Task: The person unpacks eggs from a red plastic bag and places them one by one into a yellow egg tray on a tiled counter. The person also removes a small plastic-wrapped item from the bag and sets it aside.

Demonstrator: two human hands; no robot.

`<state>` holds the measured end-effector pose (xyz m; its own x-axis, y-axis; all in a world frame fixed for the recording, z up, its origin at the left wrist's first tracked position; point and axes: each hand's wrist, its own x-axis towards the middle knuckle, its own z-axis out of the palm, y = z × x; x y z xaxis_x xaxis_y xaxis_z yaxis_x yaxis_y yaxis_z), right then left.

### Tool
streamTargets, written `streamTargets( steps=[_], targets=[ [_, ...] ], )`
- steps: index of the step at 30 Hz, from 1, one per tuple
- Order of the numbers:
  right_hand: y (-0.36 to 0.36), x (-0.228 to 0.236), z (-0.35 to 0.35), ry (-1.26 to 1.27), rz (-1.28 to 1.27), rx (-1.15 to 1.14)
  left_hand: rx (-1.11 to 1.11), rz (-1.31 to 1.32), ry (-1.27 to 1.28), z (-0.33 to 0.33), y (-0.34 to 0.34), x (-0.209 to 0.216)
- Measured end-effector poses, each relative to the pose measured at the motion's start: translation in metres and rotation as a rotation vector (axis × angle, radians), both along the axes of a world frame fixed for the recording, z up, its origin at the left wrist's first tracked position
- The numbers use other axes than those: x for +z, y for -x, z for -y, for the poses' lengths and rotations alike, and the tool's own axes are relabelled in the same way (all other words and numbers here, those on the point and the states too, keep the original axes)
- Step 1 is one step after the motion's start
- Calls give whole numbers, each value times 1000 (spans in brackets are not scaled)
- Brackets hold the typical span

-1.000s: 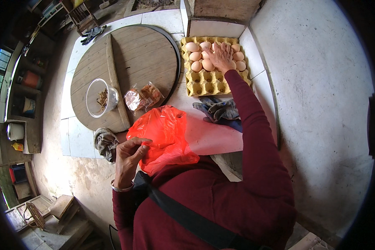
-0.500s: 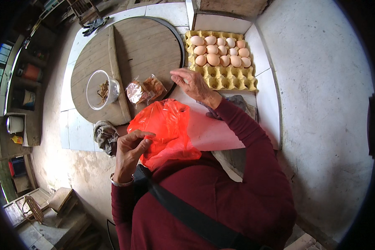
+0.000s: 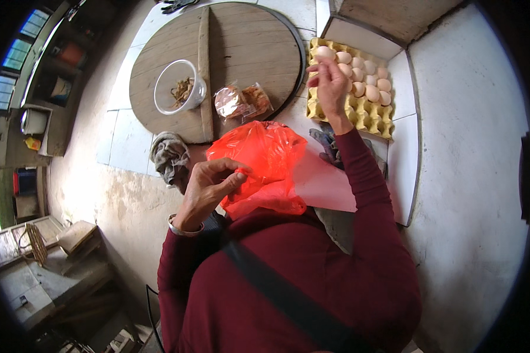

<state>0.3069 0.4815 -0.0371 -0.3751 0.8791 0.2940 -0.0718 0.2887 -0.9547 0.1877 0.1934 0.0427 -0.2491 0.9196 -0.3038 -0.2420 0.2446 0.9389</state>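
My left hand [image 3: 209,188] pinches the edge of a thin red plastic bag [image 3: 271,147] between thumb and fingers, in front of my body. The bag is crumpled and bulges out; its contents cannot be made out. My right hand [image 3: 332,88] reaches over a yellow egg tray [image 3: 359,115], fingers stretched out and a little apart. Its fingertips are at a pale egg [image 3: 325,53] in the far left of the tray; whether they touch it I cannot tell. Several brown eggs [image 3: 372,92] fill the tray's farther rows, some hidden behind the hand. The nearer cups hold none.
A round wooden lid [image 3: 247,41] carries a clear plastic tub [image 3: 164,88] with dried brownish bits and clear packets [image 3: 235,101]. A grey rag [image 3: 169,157] lies at the counter's edge. A dark glove [image 3: 324,144] lies under my right forearm. White walls [image 3: 465,106] stand at the right.
My right hand has moved away from me, from beside the tray to over its eggs. My left hand keeps its pinch on the bag. The whole view has shifted.
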Motion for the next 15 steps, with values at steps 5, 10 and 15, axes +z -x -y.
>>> streamTargets(
  steps=[5, 10, 15],
  targets=[
    [38, -42, 30, -309, 293, 218, -29, -28, 54, 6, 1, 6],
    [80, -48, 48, -555, 586, 247, -32, -34, 47, 13, 1, 4],
    [111, -59, 56, -791, 920, 186, 150, -23, -24, 18, 6, -3]
  ],
)
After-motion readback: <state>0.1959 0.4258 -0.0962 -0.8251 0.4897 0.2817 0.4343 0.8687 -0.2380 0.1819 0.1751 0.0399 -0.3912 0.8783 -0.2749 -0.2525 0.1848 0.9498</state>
